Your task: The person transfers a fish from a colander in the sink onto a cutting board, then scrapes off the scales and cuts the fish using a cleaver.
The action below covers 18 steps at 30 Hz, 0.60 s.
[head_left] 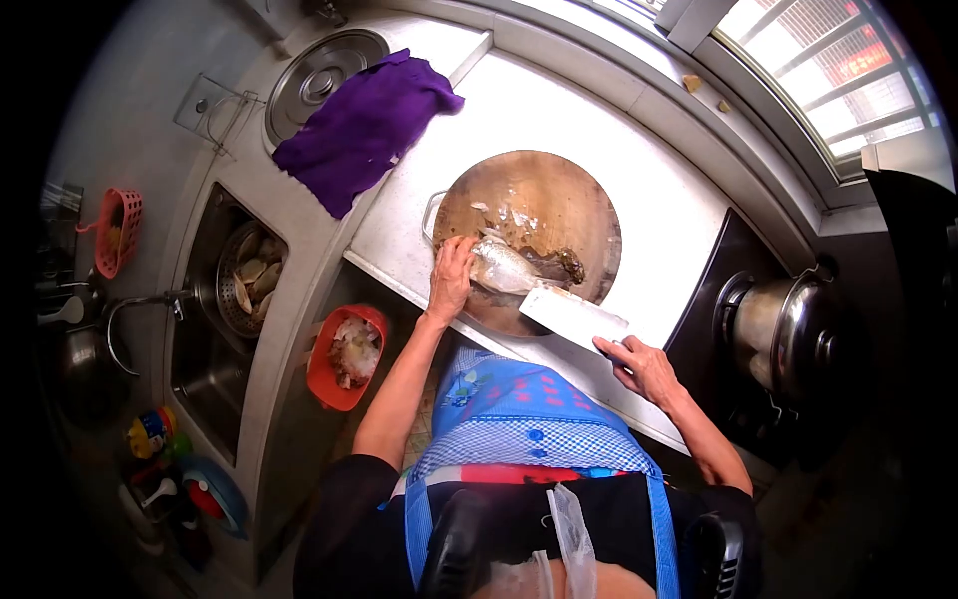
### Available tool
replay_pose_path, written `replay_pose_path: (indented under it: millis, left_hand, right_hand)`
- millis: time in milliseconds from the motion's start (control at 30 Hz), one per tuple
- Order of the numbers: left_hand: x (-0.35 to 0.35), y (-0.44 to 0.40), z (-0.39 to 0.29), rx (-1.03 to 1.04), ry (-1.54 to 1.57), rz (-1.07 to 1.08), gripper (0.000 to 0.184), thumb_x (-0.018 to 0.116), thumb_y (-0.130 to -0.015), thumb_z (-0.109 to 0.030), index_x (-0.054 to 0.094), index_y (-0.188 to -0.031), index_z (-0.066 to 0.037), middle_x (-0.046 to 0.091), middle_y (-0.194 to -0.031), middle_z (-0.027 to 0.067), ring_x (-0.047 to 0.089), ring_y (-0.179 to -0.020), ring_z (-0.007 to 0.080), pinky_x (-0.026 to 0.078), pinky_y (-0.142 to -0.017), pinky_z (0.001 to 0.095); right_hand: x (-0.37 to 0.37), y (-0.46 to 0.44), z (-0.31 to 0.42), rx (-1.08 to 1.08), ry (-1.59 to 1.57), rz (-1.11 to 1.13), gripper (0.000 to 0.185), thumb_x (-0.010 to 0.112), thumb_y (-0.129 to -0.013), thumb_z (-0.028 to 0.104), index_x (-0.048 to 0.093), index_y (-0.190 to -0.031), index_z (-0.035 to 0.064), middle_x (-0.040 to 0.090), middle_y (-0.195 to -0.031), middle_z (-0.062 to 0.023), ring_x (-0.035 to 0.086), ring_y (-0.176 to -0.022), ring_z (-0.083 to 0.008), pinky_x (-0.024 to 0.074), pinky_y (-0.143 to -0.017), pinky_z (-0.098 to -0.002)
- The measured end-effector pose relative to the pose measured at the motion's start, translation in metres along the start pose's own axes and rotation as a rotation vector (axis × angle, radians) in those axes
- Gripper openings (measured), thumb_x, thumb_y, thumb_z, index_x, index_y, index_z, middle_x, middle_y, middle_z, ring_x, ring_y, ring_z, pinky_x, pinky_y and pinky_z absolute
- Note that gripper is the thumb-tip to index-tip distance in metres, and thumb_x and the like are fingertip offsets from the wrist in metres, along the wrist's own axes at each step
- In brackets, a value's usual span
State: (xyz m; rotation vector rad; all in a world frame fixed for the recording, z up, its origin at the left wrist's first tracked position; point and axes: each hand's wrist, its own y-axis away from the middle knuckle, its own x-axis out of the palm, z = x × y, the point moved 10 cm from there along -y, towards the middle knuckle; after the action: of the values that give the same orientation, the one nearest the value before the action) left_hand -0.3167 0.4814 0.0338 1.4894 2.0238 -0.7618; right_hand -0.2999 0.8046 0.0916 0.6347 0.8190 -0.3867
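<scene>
A silvery fish (502, 268) lies on a round wooden chopping board (559, 200) on the white counter. My left hand (452, 280) is closed on the left end of the fish, near the board's left edge. In my right hand (644, 369) is the handle of a broad cleaver (574, 315). Its blade lies flat-looking over the board's lower right edge, its far corner by the fish's right end. Dark wet scraps (561, 264) sit just beyond the fish, and small pale bits are scattered on the board.
A purple cloth (369, 130) and a metal lid (321, 82) lie at the upper left. The sink (215, 379) holds a colander of fish (257, 280). A red bin of scraps (344, 357) hangs below the counter edge. A steel pot (783, 334) stands on the stove at right.
</scene>
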Motion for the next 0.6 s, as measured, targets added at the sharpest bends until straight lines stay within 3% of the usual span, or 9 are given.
replay_pose_path:
  millis: [167,433,600]
  left_hand:
    - [0.002,0.002,-0.002,0.004,0.001,0.007,0.031,0.05,-0.091,-0.005,0.055,-0.122,-0.005,0.052,-0.118,0.0168,0.051,-0.109,0.0357,0.042,-0.094,0.0426]
    - [0.0,0.001,-0.004,0.037,-0.003,0.023,0.03,0.049,-0.092,-0.006,0.055,-0.122,-0.003,0.051,-0.119,0.0182,0.051,-0.109,0.0366,0.041,-0.095,0.0429]
    - [-0.002,0.001,-0.002,0.018,0.02,0.015,0.029,0.051,-0.091,-0.004,0.056,-0.12,-0.003,0.052,-0.117,0.0174,0.051,-0.108,0.0366,0.042,-0.094,0.0427]
  right_hand:
    - [-0.007,-0.049,0.005,-0.071,-0.113,-0.09,0.067,0.063,-0.079,0.003,0.045,-0.139,0.0275,0.053,-0.084,-0.0137,0.058,-0.063,-0.0312,0.0511,-0.061,-0.0402]
    - [-0.01,-0.025,-0.008,-0.031,-0.017,0.009,0.065,0.062,-0.078,0.004,0.05,-0.135,0.032,0.052,-0.082,-0.0124,0.059,-0.064,-0.0295,0.0517,-0.059,-0.04]
    - [-0.026,-0.097,0.031,-0.166,0.062,-0.031,0.067,0.06,-0.076,0.003,0.047,-0.137,0.0305,0.052,-0.082,-0.0139,0.058,-0.067,-0.0318,0.0495,-0.059,-0.0426]
